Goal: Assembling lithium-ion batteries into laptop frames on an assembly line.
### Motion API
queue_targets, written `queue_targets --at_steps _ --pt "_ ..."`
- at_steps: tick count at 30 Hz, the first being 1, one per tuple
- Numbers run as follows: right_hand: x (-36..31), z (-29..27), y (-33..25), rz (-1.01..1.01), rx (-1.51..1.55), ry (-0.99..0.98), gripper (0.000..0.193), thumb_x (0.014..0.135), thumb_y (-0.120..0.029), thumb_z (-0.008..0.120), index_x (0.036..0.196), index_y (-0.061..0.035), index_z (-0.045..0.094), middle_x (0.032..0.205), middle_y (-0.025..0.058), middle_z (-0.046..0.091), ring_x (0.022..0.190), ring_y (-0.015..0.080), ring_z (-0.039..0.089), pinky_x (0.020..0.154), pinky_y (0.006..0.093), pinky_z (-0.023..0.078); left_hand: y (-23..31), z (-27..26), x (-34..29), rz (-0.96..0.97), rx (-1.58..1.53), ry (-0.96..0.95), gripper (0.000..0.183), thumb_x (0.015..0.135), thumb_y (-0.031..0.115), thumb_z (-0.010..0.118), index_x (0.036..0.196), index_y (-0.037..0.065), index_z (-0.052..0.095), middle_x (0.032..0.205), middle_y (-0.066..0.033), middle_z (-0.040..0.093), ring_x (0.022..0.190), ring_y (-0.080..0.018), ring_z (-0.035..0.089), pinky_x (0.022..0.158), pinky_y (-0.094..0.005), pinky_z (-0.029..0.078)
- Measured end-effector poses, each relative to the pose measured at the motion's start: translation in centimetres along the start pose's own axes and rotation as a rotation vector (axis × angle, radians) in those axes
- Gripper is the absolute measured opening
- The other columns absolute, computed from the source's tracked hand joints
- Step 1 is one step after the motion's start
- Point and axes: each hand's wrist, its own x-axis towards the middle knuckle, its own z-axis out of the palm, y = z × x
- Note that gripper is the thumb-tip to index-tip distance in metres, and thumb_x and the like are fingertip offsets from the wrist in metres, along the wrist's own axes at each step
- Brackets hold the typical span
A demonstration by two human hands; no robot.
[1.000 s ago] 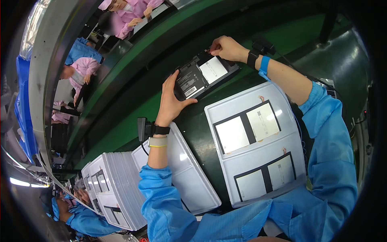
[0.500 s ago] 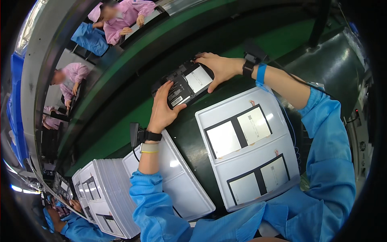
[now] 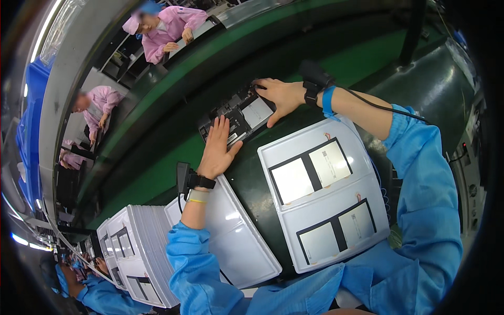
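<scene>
The left hand (image 3: 215,151) lies flat, fingers released, on the black rectangular device (image 3: 238,117); right hand (image 3: 284,96) grip unclear; best press evenly.

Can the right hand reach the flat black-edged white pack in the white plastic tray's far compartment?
Probably yes: nothing covers the pack, and the right hand is just beyond the far edge of the tray, though it would first leave the flat black rectangular device.

Pink-smocked workers (image 3: 156,43) and a stack of white trays (image 3: 149,236) mark this as a factory.
</scene>
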Motion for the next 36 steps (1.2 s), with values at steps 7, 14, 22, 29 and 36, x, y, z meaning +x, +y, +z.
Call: queue_targets --at_steps 7,14,22,29,36 --pt "1.2 2.7 -2.8 -0.238 -0.116 0.038 0.087 0.090 -0.044 0.074 0.152 0.0072 0.040 0.163 0.0257 0.034 0.153 0.0395 0.031 0.123 0.0476 0.030 0.8 1.5 0.3 -0.095 0.152 -0.022 0.088 0.105 0.050 0.050 0.157 -0.013 0.020 0.167 -0.0323 0.015 0.158 -0.0420 0.010 0.129 -0.0471 0.014" --pt "0.9 3.4 -3.5 -0.205 -0.222 0.089 0.089 0.088 -0.044 0.075 0.151 0.0078 0.040 0.161 0.0249 0.037 0.150 0.0371 0.037 0.120 0.0469 0.036 -0.5 1.9 -1.4 -0.116 0.210 0.037 0.090 0.102 0.056 0.052 0.153 -0.014 0.029 0.162 -0.0340 0.029 0.152 -0.0466 0.028 0.125 -0.0515 0.025" --pt "0.4 -4.3 -2.5 0.075 0.122 0.026 0.052 0.087 -0.038 0.074 0.121 -0.0003 0.067 0.110 0.0228 0.072 0.107 0.0412 0.068 0.092 0.0468 0.054 0.2 1.3 -0.2 -0.187 0.323 -0.011 0.097 0.095 0.070 0.053 0.155 -0.003 0.037 0.158 -0.0331 0.037 0.146 -0.0480 0.037 0.122 -0.0528 0.029" --pt "-14.6 -22.8 -2.6 -0.239 0.270 0.636 0.041 0.099 -0.040 0.064 0.112 -0.0023 0.073 0.101 0.0086 0.077 0.093 0.0205 0.070 0.080 0.0364 0.054 -7.2 0.9 1.8 -0.103 0.229 0.005 0.084 0.100 0.055 0.060 0.154 -0.006 0.038 0.155 -0.0325 0.042 0.145 -0.0483 0.038 0.121 -0.0500 0.031" --pt "-39.0 -17.7 -9.0 0.290 0.244 0.414 0.030 0.105 -0.031 0.060 0.100 -0.0014 0.068 0.090 0.0087 0.069 0.083 0.0186 0.065 0.074 0.0355 0.053 -11.4 0.0 2.2 -0.112 0.125 -0.022 0.081 0.101 0.051 0.060 0.156 -0.003 0.036 0.156 -0.0348 0.038 0.147 -0.0500 0.035 0.122 -0.0486 0.030"
